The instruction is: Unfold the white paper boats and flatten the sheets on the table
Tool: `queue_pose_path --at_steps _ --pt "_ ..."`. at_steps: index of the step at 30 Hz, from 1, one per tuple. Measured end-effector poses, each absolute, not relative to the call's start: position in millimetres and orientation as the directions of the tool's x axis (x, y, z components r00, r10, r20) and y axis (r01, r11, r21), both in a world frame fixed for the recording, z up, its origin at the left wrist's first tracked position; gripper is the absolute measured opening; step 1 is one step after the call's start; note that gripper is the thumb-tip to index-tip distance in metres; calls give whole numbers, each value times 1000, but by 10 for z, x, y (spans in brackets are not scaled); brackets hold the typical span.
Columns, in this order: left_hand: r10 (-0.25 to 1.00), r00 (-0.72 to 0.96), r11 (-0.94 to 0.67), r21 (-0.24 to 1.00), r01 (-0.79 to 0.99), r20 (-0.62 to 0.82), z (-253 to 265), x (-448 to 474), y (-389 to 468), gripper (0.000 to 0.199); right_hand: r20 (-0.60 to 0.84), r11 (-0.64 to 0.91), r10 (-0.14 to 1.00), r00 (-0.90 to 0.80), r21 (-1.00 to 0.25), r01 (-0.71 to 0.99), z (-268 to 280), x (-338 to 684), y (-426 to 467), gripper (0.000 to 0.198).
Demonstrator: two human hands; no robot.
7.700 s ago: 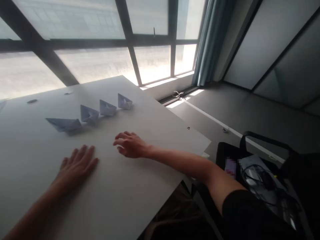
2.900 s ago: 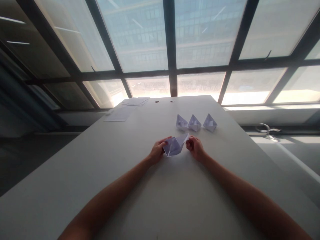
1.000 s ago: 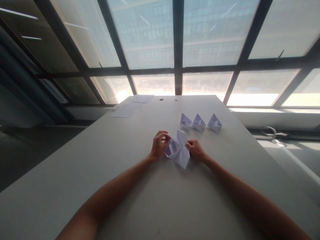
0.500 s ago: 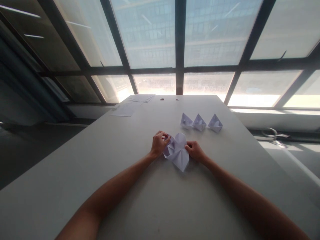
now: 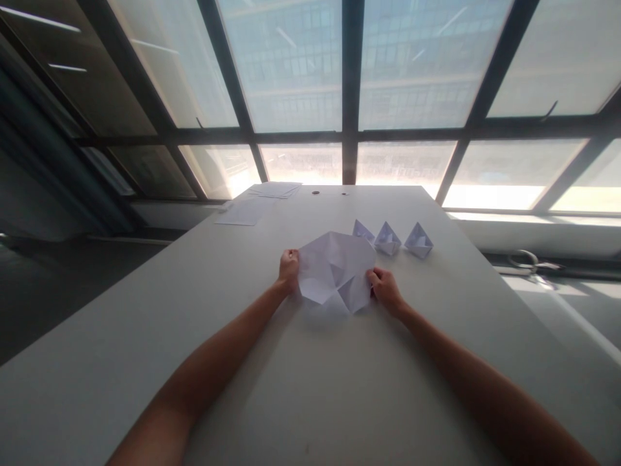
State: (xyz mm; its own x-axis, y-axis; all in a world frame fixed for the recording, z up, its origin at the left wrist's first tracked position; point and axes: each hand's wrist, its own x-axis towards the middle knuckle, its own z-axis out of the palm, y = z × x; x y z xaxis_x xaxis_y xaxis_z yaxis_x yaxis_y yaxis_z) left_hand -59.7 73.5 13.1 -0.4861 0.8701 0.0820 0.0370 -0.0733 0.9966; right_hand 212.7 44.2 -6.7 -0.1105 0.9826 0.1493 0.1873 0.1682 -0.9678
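Observation:
A creased sheet of white paper (image 5: 320,265) is spread between my two hands, slightly raised off the white table (image 5: 252,401). My left hand (image 5: 290,268) pinches its left edge. On the opposite side, my right hand (image 5: 385,288) grips the right edge between thumb and fingers. Fold lines run across the sheet, and flaps stand out near its middle and lower edge. Behind its upper right corner are three folded paper boats in a row: the left one (image 5: 361,230) partly covered by the sheet, the middle one (image 5: 387,239) and the right one (image 5: 418,241).
Flat white sheets lie at the table's far left, one paper (image 5: 242,212) nearer and a small stack (image 5: 276,189) behind it. A round dark hole (image 5: 315,193) shows near the far edge. Large windows (image 5: 402,65) rise beyond; a curtain (image 5: 53,149) hangs at left.
The paper has gone from a compact folded shape to a wide, opened sheet. My left hand has shifted left with its edge; my right hand has moved slightly right.

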Motion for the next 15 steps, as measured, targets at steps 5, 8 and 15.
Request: queue_pose_path --at_steps 5,8,15 --pt "840 -503 -100 969 228 205 208 -760 758 22 137 148 989 -62 -962 228 -56 2102 431 34" --pt "908 -396 -43 971 233 136 216 -714 721 39 179 168 984 23 -956 240 -77 2112 438 34" --pt "964 105 250 967 -47 -244 282 -479 454 104 233 191 962 145 -948 254 -124 2155 458 33"
